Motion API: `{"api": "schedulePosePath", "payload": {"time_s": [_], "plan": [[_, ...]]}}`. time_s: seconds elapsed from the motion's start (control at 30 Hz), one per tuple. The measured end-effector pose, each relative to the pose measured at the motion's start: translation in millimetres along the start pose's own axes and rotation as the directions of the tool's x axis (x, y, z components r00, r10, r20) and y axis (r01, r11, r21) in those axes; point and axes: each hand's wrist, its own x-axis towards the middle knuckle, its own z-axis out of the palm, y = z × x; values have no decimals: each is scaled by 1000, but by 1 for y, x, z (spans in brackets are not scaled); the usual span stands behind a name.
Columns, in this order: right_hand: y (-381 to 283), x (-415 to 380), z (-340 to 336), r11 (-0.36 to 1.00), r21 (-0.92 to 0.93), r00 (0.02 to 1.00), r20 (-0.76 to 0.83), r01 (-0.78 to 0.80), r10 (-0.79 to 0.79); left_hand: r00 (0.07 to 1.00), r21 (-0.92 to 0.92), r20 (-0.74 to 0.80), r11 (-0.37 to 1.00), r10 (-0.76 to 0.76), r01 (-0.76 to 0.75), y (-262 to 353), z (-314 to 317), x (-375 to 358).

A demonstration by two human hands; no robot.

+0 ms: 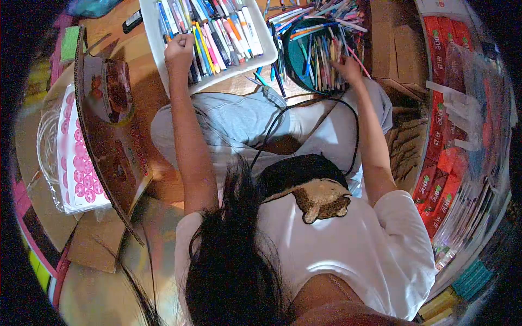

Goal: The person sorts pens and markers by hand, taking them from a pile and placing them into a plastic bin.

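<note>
My left hand is closed into a fist over the near edge of a white tray filled with several markers laid side by side; whether it grips a marker I cannot tell. My right hand reaches into a round dark bowl full of loose pens and pencils, fingers down among them. My crossed legs in grey trousers lie just below both containers.
A brown cardboard box stands open at the left beside a sheet of pink round stickers. Another cardboard box sits at the upper right. Red packs are stacked along the right side. A black cable loops over my lap.
</note>
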Motion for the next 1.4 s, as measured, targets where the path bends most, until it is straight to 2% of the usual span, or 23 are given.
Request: {"api": "schedulePosePath", "payload": {"time_s": [0.1,0.2,0.3,0.37,0.4,0.43,0.47,0.53,0.57,0.6,0.67,0.7,0.73,0.77,0.8,0.87,0.9,1.0,1.03,1.13,1.27,1.3,1.4], "plan": [[7,3,-10,994,25,990,98,-104,101,1000,-3,-7,1000,3,-3,3,-2,-1],[10,2,-15,959,282,998,61,-20,2,1000,-20,-1,1000,-3,3,13,-7,-4],[2,-2,-28,891,441,985,167,-109,38,1000,-48,4,999,-25,25,15,-7,-3],[-25,-12,-43,771,612,971,237,-173,30,997,-79,14,994,-69,70,23,-9,-4],[-39,-17,-46,699,684,961,277,-208,15,999,-105,0,994,33,-33,25,-11,-6],[-50,-16,-44,588,775,952,304,-232,-24,996,-242,65,969,65,-48,25,-6,-3],[-59,-13,-42,580,774,928,365,-255,-79,987,-372,119,926,107,-56,25,-2,0],[-99,-15,-43,534,798,879,436,-279,-192,939,-486,135,847,317,-216,49,3,-7],[-129,-22,-48,493,822,861,446,-286,-245,903,-423,311,894,298,-149,64,6,-13],[-142,-18,-44,578,775,852,462,-254,-245,839,-351,478,932,260,-89,77,12,-18],[-177,-18,-34,568,789,844,455,-234,-284,768,-282,579,951,275,-127,85,36,-25],[-188,-15,-31,624,742,833,491,-246,-255,726,-266,646,961,235,-75,92,38,-25],[-203,-17,-25,567,794,854,437,-220,-281,677,-248,709,968,199,-25,100,36,-25],[-211,-14,-21,623,761,861,428,-179,-275,707,-243,697,967,124,69,105,32,-26],[-215,-9,-17,677,723,869,417,-139,-267,727,-246,669,969,150,27,101,32,-24],[-218,-1,1,697,711,873,398,-100,-281,762,-251,616,967,202,-53,87,32,-22],[-222,0,2,714,693,872,406,-99,-273,748,-316,648,944,143,93,85,30,-22],[-229,6,15,729,683,891,362,-52,-275,740,-166,668,985,79,45,81,21,-17],[-231,8,19,728,685,899,337,-31,-280,722,-235,691,958,45,164,71,24,-16],[-240,12,21,792,610,898,359,-17,-256,737,-385,668,894,98,231,54,25,-14],[-233,31,46,698,709,880,391,-100,-271,638,-363,707,931,307,-46,43,24,-11],[-237,31,42,743,657,878,423,-125,-226,666,-251,713,967,218,-48,53,16,-15],[-256,15,20,675,719,879,417,-165,-230,723,-272,657,962,214,-38,50,21,-16]]}}
